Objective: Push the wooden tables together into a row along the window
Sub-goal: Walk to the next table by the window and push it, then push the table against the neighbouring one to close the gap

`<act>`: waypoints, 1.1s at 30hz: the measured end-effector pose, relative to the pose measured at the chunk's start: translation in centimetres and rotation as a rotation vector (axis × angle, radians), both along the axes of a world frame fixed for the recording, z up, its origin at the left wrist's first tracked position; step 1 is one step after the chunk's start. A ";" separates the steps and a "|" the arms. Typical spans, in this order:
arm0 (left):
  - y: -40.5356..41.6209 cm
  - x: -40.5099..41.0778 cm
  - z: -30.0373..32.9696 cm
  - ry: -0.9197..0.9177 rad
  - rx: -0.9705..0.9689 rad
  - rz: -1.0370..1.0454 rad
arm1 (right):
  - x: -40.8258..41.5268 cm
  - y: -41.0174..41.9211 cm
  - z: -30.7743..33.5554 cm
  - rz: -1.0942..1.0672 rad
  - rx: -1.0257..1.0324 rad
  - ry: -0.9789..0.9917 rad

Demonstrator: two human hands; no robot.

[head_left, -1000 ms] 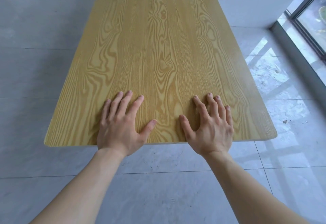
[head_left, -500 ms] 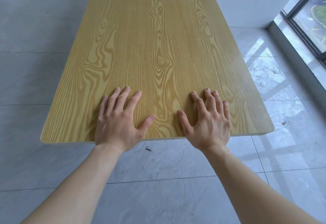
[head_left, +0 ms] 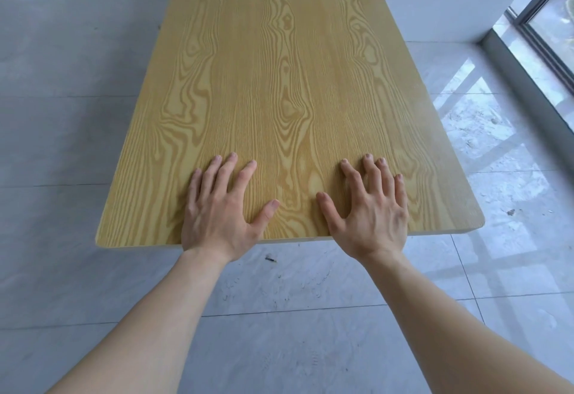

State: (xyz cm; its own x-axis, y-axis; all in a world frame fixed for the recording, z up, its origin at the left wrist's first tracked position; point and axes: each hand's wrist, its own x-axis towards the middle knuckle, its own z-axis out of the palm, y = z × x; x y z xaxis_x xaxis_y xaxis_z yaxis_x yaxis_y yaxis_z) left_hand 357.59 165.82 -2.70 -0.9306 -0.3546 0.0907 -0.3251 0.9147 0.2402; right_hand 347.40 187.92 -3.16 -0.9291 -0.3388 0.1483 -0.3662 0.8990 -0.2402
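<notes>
Saw L hand [head_left: 217,213] & R hand [head_left: 369,213] flat, grip released, on worktop [head_left: 279,83] near edge; window [head_left: 553,14] right. Prob. heavy, stiff; push edge, palms may slip.

I am noting the wooden table [head_left: 289,98] sliding away over the tiled floor [head_left: 62,145]: more tile is showing below its near edge than one second ago, and a small dark speck [head_left: 271,259], previously hidden beneath, is now lying exposed there.
</notes>
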 end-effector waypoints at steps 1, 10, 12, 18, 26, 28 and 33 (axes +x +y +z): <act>0.0 0.1 0.3 -0.005 0.006 -0.007 | 0.0 0.1 0.3 0.006 0.003 -0.033; -4.4 1.4 10.7 0.017 0.001 -0.006 | 1.5 -3.5 9.3 0.068 -0.059 -0.136; -6.2 1.6 14.1 0.047 0.001 0.000 | 1.5 -5.7 12.4 0.089 -0.063 -0.126; -15.0 2.4 22.7 0.148 -0.009 0.037 | 1.5 -13.9 21.1 0.140 -0.070 -0.074; -31.5 3.8 31.2 0.233 -0.035 -0.014 | 3.2 -28.8 29.6 0.097 -0.069 -0.038; -35.7 3.9 32.9 0.247 -0.050 -0.045 | 3.5 -32.7 31.5 0.062 -0.088 -0.019; -44.7 1.5 36.3 0.296 -0.074 -0.098 | 2.2 -41.4 34.8 0.028 -0.094 0.016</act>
State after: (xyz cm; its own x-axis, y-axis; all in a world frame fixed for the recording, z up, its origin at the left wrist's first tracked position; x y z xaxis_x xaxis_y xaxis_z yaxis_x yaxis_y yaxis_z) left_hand 359.11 121.14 33.60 -0.8895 -0.2468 0.3846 -0.1604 0.9567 0.2428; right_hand 349.62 146.53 31.61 -0.9167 -0.3486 0.1952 -0.3953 0.8622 -0.3168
